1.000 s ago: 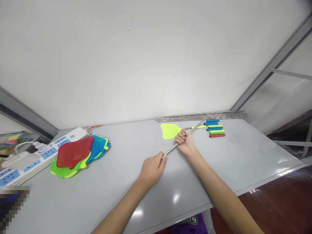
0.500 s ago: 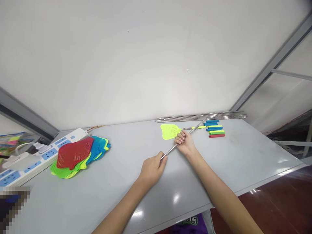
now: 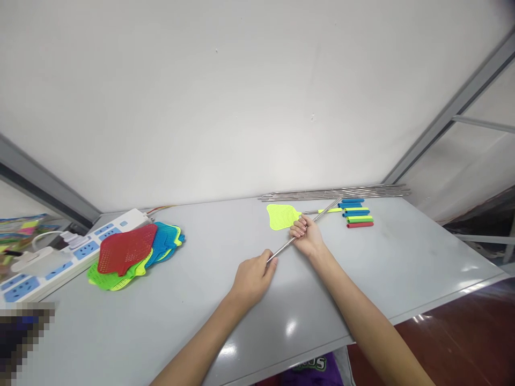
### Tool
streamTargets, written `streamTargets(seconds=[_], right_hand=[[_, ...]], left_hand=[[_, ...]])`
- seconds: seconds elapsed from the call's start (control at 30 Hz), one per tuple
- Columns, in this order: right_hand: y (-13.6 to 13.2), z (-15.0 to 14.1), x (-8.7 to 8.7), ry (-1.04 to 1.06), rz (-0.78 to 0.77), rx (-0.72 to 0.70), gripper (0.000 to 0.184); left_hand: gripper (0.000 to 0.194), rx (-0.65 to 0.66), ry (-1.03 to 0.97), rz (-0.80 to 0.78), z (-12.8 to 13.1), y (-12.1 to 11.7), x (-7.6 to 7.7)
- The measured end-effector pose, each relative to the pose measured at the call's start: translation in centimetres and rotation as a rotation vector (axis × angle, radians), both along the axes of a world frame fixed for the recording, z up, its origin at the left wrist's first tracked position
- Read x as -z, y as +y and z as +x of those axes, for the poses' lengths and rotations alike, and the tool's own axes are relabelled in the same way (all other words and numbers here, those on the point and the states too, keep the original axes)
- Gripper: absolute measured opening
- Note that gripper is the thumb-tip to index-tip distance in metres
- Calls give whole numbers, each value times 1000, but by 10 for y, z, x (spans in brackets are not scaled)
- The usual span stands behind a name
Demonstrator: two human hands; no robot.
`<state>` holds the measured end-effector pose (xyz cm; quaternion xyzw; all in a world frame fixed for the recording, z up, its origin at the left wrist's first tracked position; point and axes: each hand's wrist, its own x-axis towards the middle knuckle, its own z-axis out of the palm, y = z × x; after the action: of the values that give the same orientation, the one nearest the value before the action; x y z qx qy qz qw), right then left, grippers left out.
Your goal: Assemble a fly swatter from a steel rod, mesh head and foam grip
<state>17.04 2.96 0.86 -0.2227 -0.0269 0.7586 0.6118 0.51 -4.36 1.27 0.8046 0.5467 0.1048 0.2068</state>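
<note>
Both hands grip one thin metal rod (image 3: 282, 247) that slants up to the right above the grey table. My left hand (image 3: 254, 276) is closed around its near end. Farther up, my right hand (image 3: 306, 235) wraps its fingers round the rod. Just behind the right hand lies a yellow fly swatter (image 3: 282, 217) with a metal shaft and a yellow handle; the hand hides part of it. The rod's far tip reaches toward several short coloured tubes (image 3: 356, 213), blue, yellow, green and red.
Several metal rods (image 3: 378, 191) lie along the wall at the back. At left, a pile of swatter heads (image 3: 127, 249) in red, green, yellow and blue rests against a white power strip (image 3: 76, 257) with plugs. The table (image 3: 426, 268) has its front edge at lower right.
The hands and rod hold nearly the same pose. The view has shifted slightly, so the table's objects appear a little farther right.
</note>
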Motion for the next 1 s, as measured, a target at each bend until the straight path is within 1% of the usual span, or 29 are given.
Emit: streamTargets(seconds=[0.27, 0.37, 0.47, 0.53, 0.63, 0.73, 0.83, 0.93, 1.0], right_hand=[[1, 3, -2, 3, 17, 19, 30], [0, 1, -2, -22, 35, 31, 31], [-4, -3, -1, -40, 107, 50, 31], [-7, -6, -2, -36, 180, 35, 32], [-10, -7, -4, -23, 286, 2, 34], [-13, -6, -6, -7, 354, -19, 36], [-14, -5, -8, 12, 383, -44, 37], [-15, -5, -9, 8, 383, -61, 37], [-16, -6, -9, 3, 377, -61, 38]], left_hand=[[33, 30, -24, 24, -1, 1, 2], [32, 9, 3, 3, 1, 1, 1], [31, -32, 33, -18, 2, -2, 0], [30, -44, 2, -50, 1, -4, -1], [31, -51, -112, -124, 0, -7, -2], [33, -51, -284, -208, 0, -11, -3], [35, -47, -459, -288, 3, -14, -3], [37, -59, -593, -370, 5, -16, -2], [39, -63, -684, -460, 5, -16, 0]])
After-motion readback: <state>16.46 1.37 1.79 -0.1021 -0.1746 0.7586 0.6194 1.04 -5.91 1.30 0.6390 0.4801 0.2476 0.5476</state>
